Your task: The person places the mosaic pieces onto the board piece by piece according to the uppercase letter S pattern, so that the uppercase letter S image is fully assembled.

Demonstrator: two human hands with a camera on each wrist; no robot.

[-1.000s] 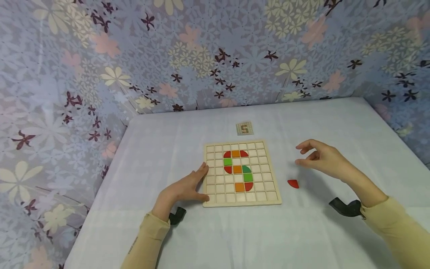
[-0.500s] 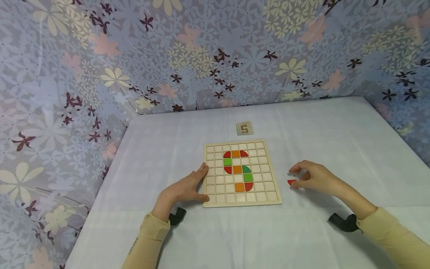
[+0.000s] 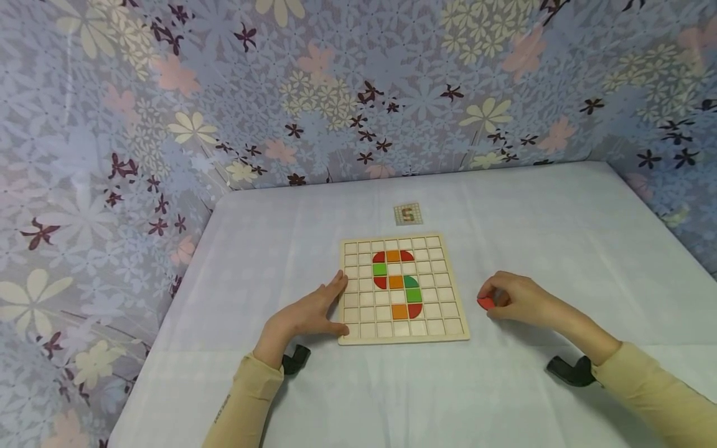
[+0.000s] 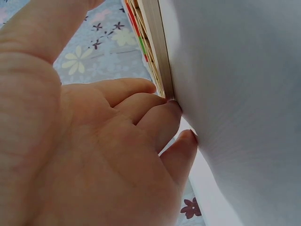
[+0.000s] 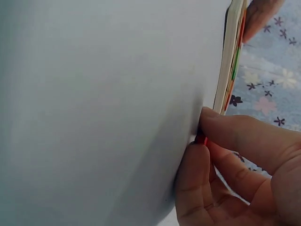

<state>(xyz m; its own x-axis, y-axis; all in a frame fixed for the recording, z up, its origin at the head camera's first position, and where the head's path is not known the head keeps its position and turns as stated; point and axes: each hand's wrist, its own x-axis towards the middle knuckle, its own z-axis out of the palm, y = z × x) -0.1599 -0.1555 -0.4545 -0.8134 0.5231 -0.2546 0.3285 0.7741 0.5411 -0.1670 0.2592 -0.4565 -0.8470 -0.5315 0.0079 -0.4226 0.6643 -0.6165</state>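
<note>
On the white-covered table lies a square wooden grid board (image 3: 358, 317), with red, orange and green tiles forming an S-like shape. My left hand (image 3: 310, 313) rests at the board's left edge, fingertips and thumb touching the rim; in the left wrist view its fingers (image 4: 136, 101) are fairly straight against the edge. To the right of the board, my right hand (image 3: 523, 300) pinches a red quarter-circle tile (image 3: 485, 303) between thumb and fingers, at the table surface. The right wrist view shows a sliver of that red tile (image 5: 201, 138) between the fingertips.
A small pattern card (image 3: 407, 214) with a printed S-like figure lies behind the board. Black wrist-worn devices (image 3: 571, 371) sit under the wrists. A flowered cloth wall (image 3: 347, 93) stands along the table's back and left.
My right hand has come down and toward the board's side and now pinches the red tile, which lay loose on the table before. The left hand and board have not moved.
</note>
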